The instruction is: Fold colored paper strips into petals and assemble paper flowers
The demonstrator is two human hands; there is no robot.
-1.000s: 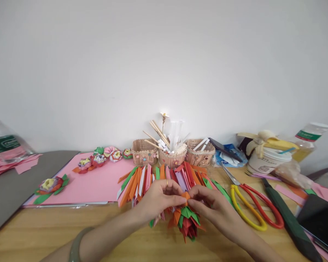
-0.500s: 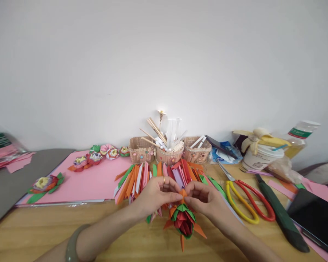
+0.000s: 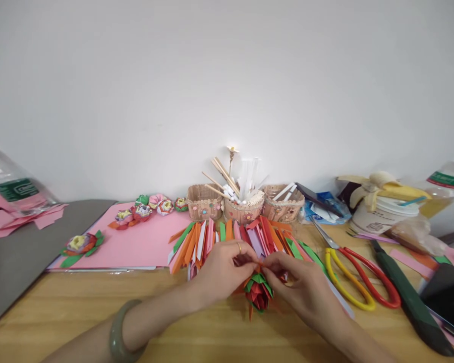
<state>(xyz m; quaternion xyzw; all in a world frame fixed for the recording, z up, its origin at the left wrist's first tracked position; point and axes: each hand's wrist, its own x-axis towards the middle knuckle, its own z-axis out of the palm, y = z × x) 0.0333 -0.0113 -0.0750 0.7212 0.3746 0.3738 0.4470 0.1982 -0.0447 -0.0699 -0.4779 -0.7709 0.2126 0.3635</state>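
A folded paper flower [image 3: 259, 295] with dark red inner petals, a green ring and orange outer points is held low over the front of the table. My left hand [image 3: 227, 264] pinches its orange tip from the left, thumb against fingertips. From the right, my right hand [image 3: 297, 277] pinches the same orange part, and the fingertips of both hands nearly meet. Behind the hands lie fanned folded paper strips [image 3: 189, 247] in orange, green, pink, red and white. The flower's orange points are partly hidden by my fingers.
Woven baskets [image 3: 204, 201] with sticks and white tubes stand along the wall. Finished paper flowers [image 3: 81, 244] sit on pink sheets [image 3: 147, 242] at left. Scissors [image 3: 348, 272], a green-handled cutter [image 3: 408, 297], a phone [image 3: 448, 297], a cup [image 3: 382, 214] and a bottle [image 3: 446, 186] are at right.
The whole scene has shifted right in view as my head turned left. Both hands keep their pinch at the flower's orange tip, and the flower's outer points are now more covered.
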